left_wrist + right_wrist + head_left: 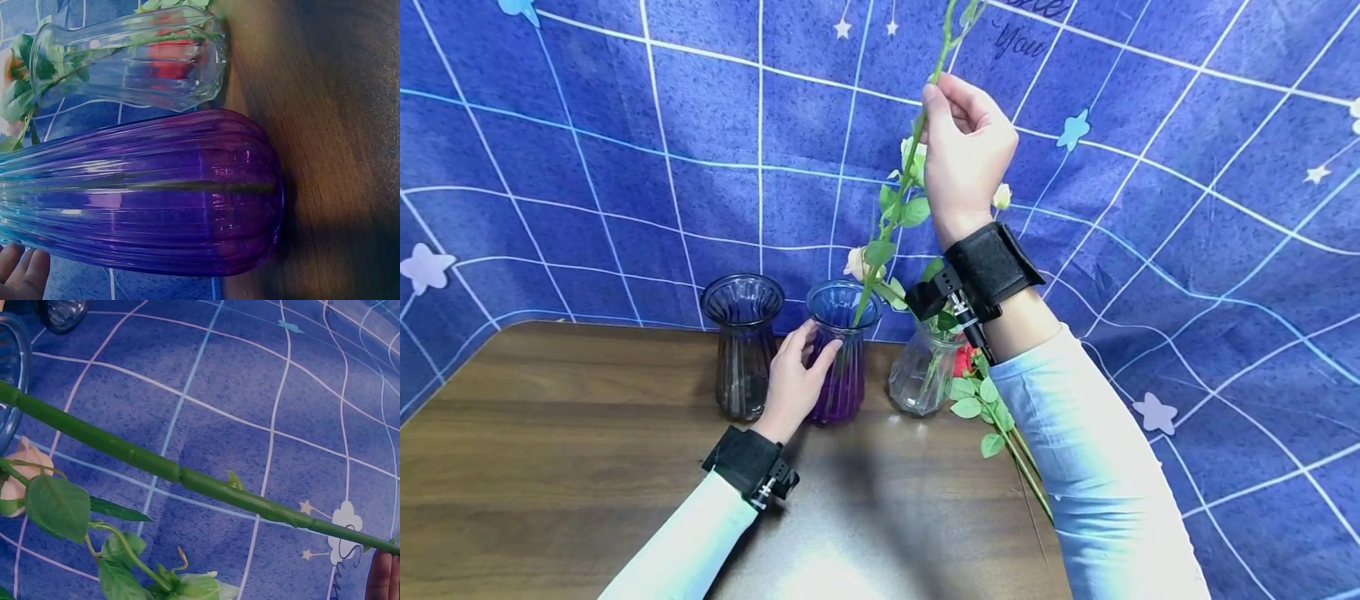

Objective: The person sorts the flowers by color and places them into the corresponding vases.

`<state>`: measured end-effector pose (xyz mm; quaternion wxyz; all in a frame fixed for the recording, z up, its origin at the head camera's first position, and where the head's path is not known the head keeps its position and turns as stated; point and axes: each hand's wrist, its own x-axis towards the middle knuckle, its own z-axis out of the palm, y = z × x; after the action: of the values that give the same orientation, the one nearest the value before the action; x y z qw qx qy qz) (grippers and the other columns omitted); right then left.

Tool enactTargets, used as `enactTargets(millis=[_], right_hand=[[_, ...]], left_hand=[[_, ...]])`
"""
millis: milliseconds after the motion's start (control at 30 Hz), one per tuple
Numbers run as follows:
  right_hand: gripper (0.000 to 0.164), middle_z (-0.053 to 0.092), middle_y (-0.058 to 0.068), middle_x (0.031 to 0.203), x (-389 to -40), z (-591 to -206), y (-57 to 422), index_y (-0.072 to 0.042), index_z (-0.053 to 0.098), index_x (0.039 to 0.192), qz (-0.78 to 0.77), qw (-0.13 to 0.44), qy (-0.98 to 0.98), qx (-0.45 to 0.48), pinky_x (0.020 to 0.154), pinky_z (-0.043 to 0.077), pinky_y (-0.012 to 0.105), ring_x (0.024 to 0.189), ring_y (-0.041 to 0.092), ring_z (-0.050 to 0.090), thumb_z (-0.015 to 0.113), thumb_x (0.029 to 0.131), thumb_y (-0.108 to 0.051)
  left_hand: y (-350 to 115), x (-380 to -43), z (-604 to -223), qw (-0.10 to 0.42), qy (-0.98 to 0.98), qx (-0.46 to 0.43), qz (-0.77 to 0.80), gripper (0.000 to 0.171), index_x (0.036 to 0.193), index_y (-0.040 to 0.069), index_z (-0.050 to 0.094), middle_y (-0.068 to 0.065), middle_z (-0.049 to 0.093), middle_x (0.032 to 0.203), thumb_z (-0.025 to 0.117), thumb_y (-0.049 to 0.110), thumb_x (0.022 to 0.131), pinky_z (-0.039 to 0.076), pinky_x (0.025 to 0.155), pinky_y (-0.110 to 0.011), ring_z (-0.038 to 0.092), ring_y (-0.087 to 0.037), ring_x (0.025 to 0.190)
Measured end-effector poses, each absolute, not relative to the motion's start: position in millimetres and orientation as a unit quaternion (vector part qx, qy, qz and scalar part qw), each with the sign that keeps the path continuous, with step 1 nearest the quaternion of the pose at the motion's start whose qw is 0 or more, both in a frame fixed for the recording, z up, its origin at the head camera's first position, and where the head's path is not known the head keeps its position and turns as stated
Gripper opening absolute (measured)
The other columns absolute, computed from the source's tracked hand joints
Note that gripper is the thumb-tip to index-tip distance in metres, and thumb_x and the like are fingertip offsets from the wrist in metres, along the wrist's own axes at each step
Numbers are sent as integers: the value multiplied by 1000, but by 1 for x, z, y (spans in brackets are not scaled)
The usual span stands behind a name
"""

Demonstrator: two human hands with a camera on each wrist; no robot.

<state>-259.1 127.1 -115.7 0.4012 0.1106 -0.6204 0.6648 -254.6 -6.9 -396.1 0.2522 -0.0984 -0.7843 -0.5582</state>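
Note:
My right hand (966,154) is raised and pinches a long green flower stem (880,258) between thumb and fingertips. The stem's lower part runs down inside a blue-to-purple ribbed glass vase (144,212), close to its base; its top leaves the head view. Beside that vase's neck is my left hand (793,379), fingers loosely extended along its left side and thumb across the front. In the left wrist view, only fingertips (37,270) show near the neck. The right wrist view shows the bare stem (219,495) slanting to the fingers at the lower right.
A dark grey glass vase (743,333) stands to the left. On the right, a clear vase (917,379) holds pale roses (1002,197). Behind it lies a red rose (964,360) with leafy stems on the wooden table (587,450). A blue patterned cloth (625,167) hangs behind.

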Motion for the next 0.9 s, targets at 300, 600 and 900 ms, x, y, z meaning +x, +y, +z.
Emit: enactTargets(millis=[300,600,900], right_hand=[[20,70,11,89,-262,-124,122,4,68,103,643,408,-638,113,65,53,18,64,4,58,65,87,-7],[20,70,16,92,-264,-132,120,4,68,102,628,410,-653,108,63,50,16,63,3,56,65,86,-7],[18,68,5,80,-267,-141,122,2,69,101,636,391,-658,98,60,48,15,59,4,56,66,86,-8]], left_hand=[[-8,-254,-396,250,-784,-97,-560,49,127,0,53,-19,58,120,65,27,89,49,96,-43,56,-29,113],[-7,-256,-397,255,-780,-98,-562,48,126,1,54,-18,59,118,66,27,88,50,96,-43,57,-29,112],[-7,-255,-397,247,-780,-97,-567,48,128,-1,52,-19,59,120,64,27,89,48,98,-43,56,-30,114]])
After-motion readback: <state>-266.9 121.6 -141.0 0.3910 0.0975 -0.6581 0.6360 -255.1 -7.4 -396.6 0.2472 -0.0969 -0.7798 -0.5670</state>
